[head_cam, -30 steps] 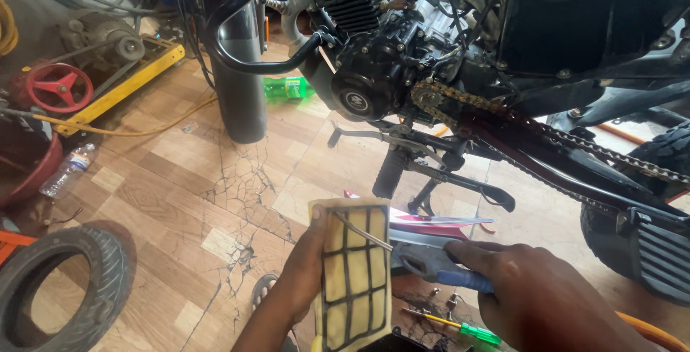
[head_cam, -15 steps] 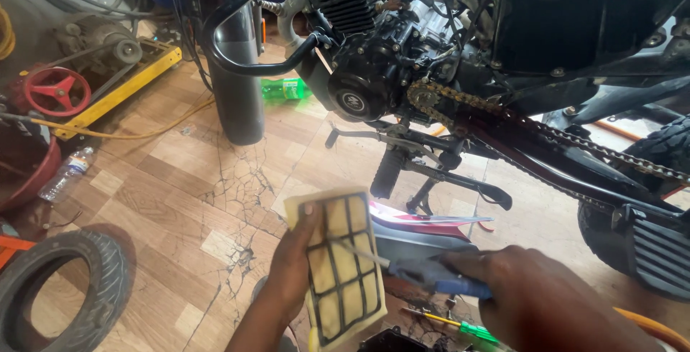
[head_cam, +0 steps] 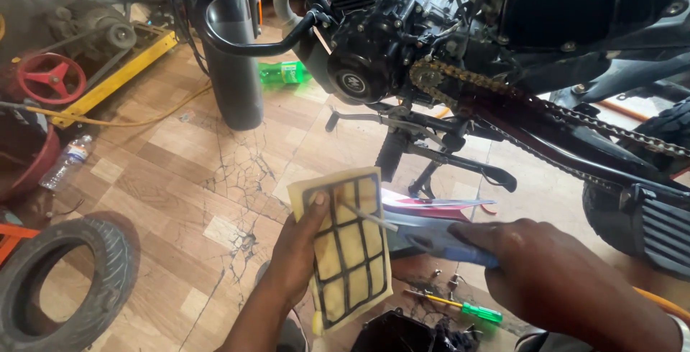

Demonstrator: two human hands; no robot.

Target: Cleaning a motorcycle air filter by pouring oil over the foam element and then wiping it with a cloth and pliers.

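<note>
My left hand (head_cam: pixel 293 255) grips the left edge of a yellow foam air filter (head_cam: pixel 348 248) set in a black grid frame, holding it upright in front of me. My right hand (head_cam: pixel 553 280) is closed around a blue-handled air blow gun (head_cam: pixel 438 241); its thin metal nozzle rests against the upper middle of the filter. Behind both hands stands a motorcycle with a black engine (head_cam: pixel 374 57) and a drive chain (head_cam: pixel 546 111).
A dark metal cylinder (head_cam: pixel 233 57) stands upright at the back. A tyre (head_cam: pixel 61 287) lies at lower left, a clear bottle (head_cam: pixel 65 161) at left, a green bottle (head_cam: pixel 284 72) by the engine. A green-handled screwdriver (head_cam: pixel 467 309) and small parts lie below the filter.
The filter and my left hand have shifted slightly left and tilted. The blow gun's nozzle has slid lower across the filter face.
</note>
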